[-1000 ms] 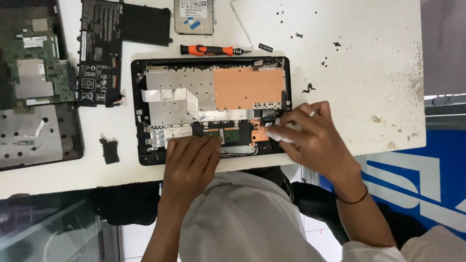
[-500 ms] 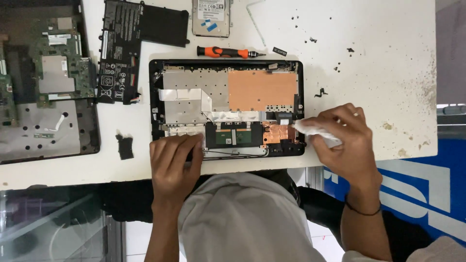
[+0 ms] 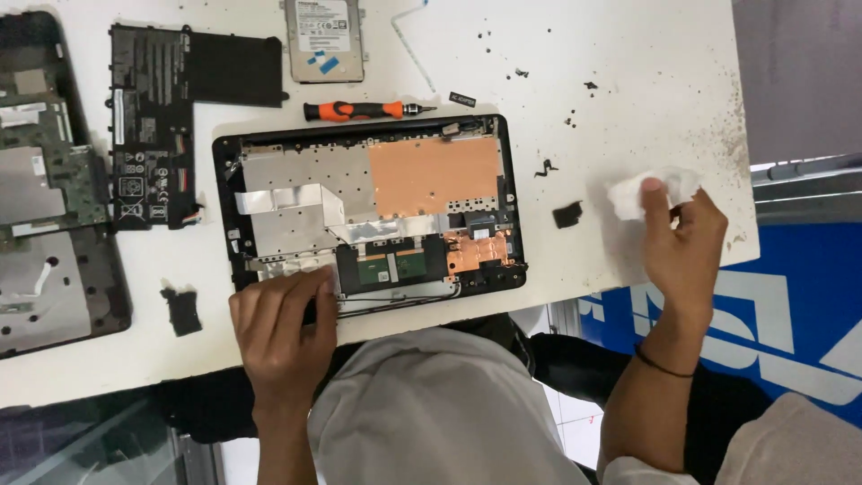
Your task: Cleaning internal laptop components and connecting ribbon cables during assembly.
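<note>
An opened laptop shell (image 3: 368,202) lies on the white table (image 3: 628,72), showing silver shielding, an orange-copper sheet and a small green board. My left hand (image 3: 283,337) rests flat on the shell's near left corner, fingers spread, holding nothing. My right hand (image 3: 682,238) is off to the right of the shell, near the table's right edge, pinching a crumpled white tissue (image 3: 633,193). A small black piece (image 3: 567,215) lies between the shell and that hand.
A black battery pack (image 3: 171,99) and a second opened laptop base (image 3: 45,198) lie at the left. A hard drive (image 3: 325,38) and an orange-handled screwdriver (image 3: 359,110) sit behind the shell. Small black bits and screws dot the table. A blue panel (image 3: 790,314) lies below right.
My right hand has lifted off the shell's near right corner and moved right with the tissue. My left hand stays on the shell's near left edge.
</note>
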